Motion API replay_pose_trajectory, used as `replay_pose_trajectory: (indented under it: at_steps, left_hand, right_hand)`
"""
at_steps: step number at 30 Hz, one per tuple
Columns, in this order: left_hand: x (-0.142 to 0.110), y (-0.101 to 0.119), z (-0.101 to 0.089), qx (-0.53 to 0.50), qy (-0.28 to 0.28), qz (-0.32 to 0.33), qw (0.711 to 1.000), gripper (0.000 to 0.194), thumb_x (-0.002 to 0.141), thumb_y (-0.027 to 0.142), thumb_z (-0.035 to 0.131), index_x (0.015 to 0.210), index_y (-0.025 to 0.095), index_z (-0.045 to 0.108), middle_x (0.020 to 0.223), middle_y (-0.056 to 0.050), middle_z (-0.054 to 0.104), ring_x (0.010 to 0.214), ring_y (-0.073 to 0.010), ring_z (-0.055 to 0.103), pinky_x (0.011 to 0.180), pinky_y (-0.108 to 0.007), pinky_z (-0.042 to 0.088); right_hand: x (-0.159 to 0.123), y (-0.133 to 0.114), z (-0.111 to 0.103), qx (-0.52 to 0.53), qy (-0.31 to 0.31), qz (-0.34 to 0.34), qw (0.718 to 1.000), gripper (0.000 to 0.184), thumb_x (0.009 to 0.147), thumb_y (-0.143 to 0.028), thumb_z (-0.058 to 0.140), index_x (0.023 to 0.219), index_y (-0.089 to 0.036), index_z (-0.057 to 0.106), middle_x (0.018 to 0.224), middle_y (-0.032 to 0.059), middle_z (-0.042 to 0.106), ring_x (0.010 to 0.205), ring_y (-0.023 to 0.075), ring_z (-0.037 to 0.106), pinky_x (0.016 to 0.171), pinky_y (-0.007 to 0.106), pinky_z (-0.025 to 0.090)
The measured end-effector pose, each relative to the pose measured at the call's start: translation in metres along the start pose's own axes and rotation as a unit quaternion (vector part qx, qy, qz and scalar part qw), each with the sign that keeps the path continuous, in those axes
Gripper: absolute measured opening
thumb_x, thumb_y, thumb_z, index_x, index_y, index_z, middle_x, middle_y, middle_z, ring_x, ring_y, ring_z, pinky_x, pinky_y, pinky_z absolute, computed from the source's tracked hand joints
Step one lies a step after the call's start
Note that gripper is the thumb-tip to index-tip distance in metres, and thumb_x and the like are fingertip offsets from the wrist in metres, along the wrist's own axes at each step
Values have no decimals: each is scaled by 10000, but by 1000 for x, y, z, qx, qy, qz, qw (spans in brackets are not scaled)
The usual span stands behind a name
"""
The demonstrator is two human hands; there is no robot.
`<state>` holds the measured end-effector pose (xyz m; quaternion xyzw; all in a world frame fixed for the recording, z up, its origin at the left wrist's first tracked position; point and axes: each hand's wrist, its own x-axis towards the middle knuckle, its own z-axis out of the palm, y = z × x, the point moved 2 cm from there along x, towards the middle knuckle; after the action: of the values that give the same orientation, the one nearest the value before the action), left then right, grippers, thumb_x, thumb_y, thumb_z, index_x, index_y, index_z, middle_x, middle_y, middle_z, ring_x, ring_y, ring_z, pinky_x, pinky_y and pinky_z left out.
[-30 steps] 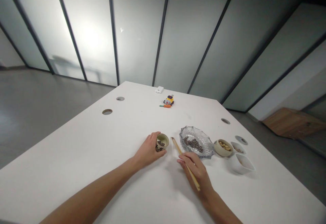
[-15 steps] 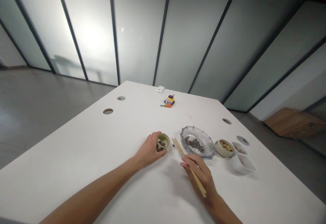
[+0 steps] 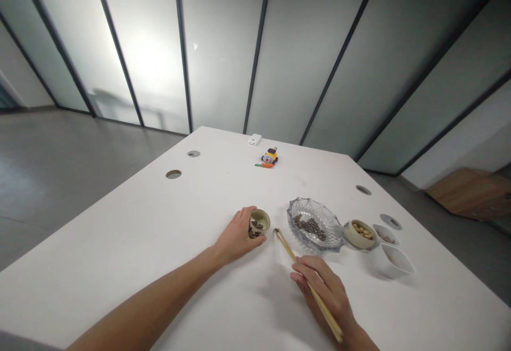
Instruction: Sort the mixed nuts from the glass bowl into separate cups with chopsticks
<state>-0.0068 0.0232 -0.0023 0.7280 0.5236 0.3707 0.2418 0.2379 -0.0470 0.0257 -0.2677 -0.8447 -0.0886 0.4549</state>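
The white table point(image 3: 159, 234) before us bears a cup point(image 3: 262, 217), glass dish point(image 3: 322, 219), bowl point(image 3: 356, 239) and two white dishes point(image 3: 384, 266); farther off, a carrot point(image 3: 266, 165) lies just beside a toy car point(image 3: 270, 156), with a white box point(image 3: 254, 139) near the far edge

On a white flat-topped table point(image 3: 207, 196), the left hand point(image 3: 238, 237) lies around the left side of a small beige round cup point(image 3: 262, 217) containing dark oval beans point(image 3: 257, 225). Right of the cup are the tips of slender yellowish chopsticks point(image 3: 288, 248), which extend rightward and nearer into the right hand point(image 3: 322, 285). Behind that hand, a clear scalloped glass dish point(image 3: 334, 227) contains further beans; to its right follow a cream round bowl point(image 3: 358, 241) of tan nuts point(image 3: 362, 230) and two white pointed dishes point(image 3: 384, 267), one behind the other. Far behind the cup, an orange carrot-shaped toy point(image 3: 267, 165) lies before a yellow-and-grey toy car point(image 3: 270, 156).
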Motion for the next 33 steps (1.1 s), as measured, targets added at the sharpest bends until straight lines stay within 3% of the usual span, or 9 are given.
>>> replay_pose_trajectory:
  at_steps: [19,33]
  left_hand:
    - [0,0,-1,-10,5,-5,1000,654,818,234,822,1420,209,565,1353,-144,676,1269,-356,650,1137,-543,527]
    - [-1,4,-4,-8,-2,-10,1000,627,837,255,808,1414,228,561,1354,-135,671,1259,-347,647,1123,-526,525]
  right_hand:
    - [7,-7,-8,-3,26,-28,999,108,1025,-99,639,989,-152,725,823,91,752,755,184,759,684,265,638]
    - [1,-6,-7,11,20,-6,1000,117,1003,-78,642,995,-155,730,858,104,754,771,188,757,677,268,640]
